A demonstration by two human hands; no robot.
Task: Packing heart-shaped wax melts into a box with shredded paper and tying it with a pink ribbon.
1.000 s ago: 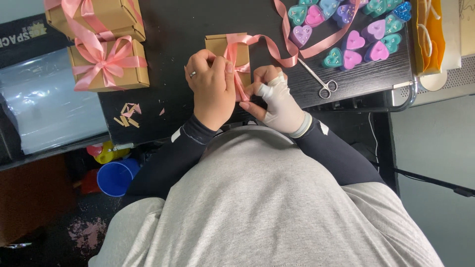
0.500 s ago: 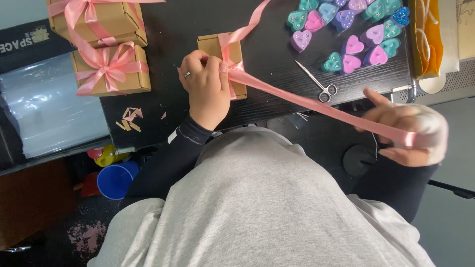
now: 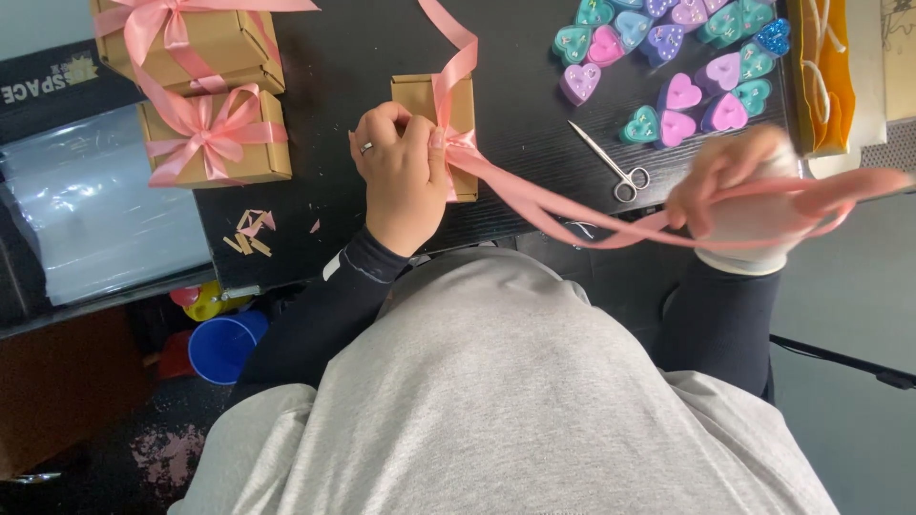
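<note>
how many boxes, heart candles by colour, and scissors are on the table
Kraft boxes: 3, two finished with bows and the box being tied under the left hand, while the right hand pulls the pink ribbon
Teal hearts: 7
Pink hearts: 4
Purple hearts: 5
Blue heart: 1
Scissors: 1
Total: 21; hearts at the top edge are cut off, so this count is approximate.

A small brown cardboard box (image 3: 434, 133) lies flat on the black table, near its front edge, closed, with its long side running away from the person. A pink satin ribbon (image 3: 563, 205) runs lengthwise over the box lid and gathers into a crossing on the lid's near half, where fingers press it down. From that crossing 2 strands stretch off to the right, clear of the table edge, and end in a blurred loop, while another tail trails away past the box's far end.
</note>
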